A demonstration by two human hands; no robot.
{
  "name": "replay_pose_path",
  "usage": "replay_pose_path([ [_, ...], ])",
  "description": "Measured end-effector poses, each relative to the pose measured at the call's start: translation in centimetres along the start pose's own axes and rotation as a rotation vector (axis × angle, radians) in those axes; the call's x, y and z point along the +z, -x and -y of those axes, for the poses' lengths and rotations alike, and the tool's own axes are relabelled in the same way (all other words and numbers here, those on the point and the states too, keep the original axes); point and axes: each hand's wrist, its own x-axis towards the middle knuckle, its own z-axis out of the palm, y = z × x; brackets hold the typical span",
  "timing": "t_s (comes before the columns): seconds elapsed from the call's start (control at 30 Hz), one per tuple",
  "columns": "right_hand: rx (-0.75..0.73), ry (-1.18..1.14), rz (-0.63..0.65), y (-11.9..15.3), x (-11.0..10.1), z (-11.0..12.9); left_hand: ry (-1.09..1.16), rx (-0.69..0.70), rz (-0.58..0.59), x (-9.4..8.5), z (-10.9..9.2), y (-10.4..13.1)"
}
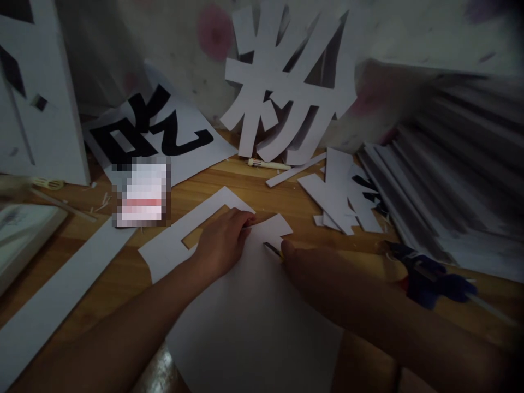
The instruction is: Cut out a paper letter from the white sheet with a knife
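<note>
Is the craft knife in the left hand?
No, the right hand holds the craft knife, while the left hand touches the white sheet.

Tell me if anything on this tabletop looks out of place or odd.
The pixelated patch at left looks oddest: blocky squares hide whatever is there. Beyond the right hand, white offcuts overlap at uneven angles, looking untidy beside the larger stacked sheets. No spill shows.

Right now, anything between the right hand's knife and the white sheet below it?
Nothing visible. The knife in the right hand is over the white sheet; whether they touch is unclear. The left hand is to the knife's left, not between.
</note>
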Motion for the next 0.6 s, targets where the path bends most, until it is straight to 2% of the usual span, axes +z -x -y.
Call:
replay_pose_path([
  [0.1, -0.009, -0.016, -0.022, -0.2, -0.1, -0.1, -0.011, 0.006, -0.003, 0.1, 0.1, 0.0],
  [0.3, 0.012, -0.009, 0.052, -0.6, -0.1, -0.2, -0.013, -0.010, 0.003, 0.1, 0.0, 0.1],
  [0.6, -0.013, -0.009, -0.078, 0.3, 1.0, -0.6, -0.014, -0.014, 0.010, 0.0, -0.1, 0.0],
])
